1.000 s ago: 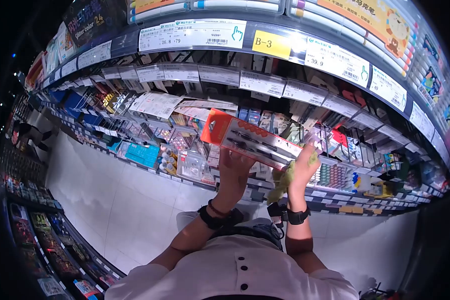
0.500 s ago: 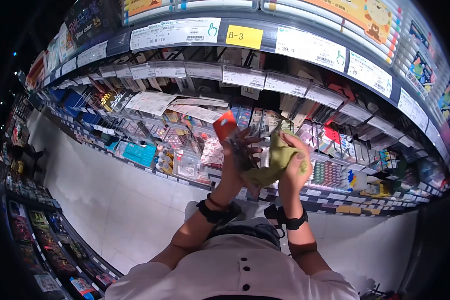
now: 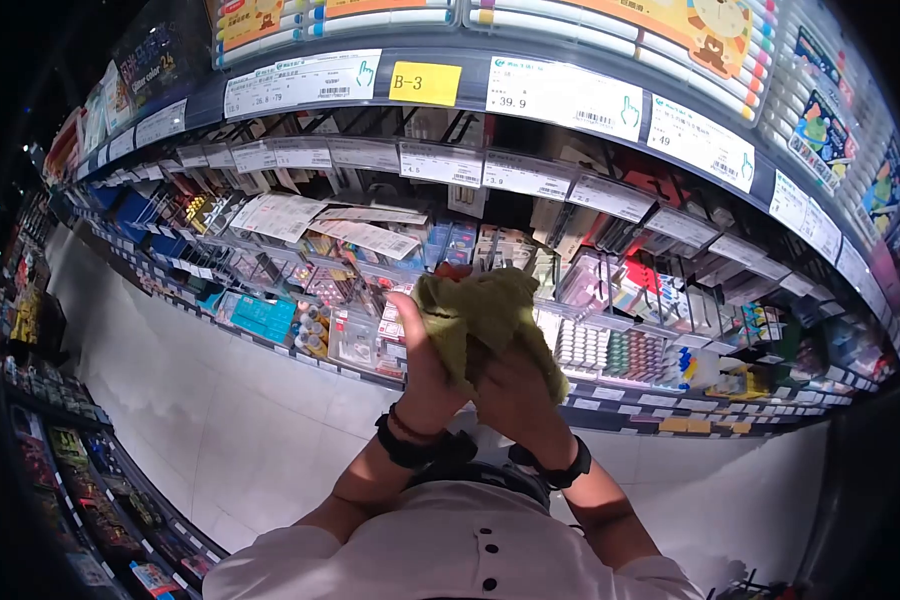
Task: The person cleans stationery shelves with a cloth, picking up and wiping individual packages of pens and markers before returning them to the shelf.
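A green cloth is spread over a package, of which only a red-orange top edge shows above the cloth. My left hand holds the package from the left, its thumb raised beside the cloth and its other fingers hidden. On the right, my right hand is bent in under the cloth and presses it against the package; its fingertips are covered. Both hands are close together in front of the shelf, above my waist.
Shelves with price labels curve across the view, with marker sets on top. Loose paper sheets lie over the lower bins. White floor tiles run below, and another shelf stands at lower left.
The cloth has moved left and now covers most of the package. My right hand has come in next to my left hand. The shelf view has shifted slightly left.
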Demonstrator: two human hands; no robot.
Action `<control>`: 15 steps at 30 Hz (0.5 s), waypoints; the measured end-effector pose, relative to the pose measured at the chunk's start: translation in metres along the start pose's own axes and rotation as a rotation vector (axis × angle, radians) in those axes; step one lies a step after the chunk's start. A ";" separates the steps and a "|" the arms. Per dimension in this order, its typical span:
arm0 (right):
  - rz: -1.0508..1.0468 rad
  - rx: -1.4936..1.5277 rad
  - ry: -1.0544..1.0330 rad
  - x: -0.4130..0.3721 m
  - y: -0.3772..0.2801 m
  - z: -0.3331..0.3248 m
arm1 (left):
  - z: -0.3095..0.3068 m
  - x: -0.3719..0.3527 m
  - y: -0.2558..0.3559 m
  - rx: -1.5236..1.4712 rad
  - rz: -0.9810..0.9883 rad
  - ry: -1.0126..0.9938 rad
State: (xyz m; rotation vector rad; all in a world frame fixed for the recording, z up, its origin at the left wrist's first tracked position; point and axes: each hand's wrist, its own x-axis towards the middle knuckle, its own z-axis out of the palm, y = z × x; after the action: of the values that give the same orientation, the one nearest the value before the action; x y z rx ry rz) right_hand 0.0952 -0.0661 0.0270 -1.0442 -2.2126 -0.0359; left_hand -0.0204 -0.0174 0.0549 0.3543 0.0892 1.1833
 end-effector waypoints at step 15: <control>0.641 0.408 0.232 -0.047 0.035 0.001 | -0.005 0.054 0.015 0.242 -0.027 0.130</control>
State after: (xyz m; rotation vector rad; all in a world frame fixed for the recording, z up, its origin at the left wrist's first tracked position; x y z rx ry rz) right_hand 0.1400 -0.0734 -0.0107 -1.3731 -1.5102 0.5267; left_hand -0.0146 0.0380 0.0616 0.4862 0.3515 1.1711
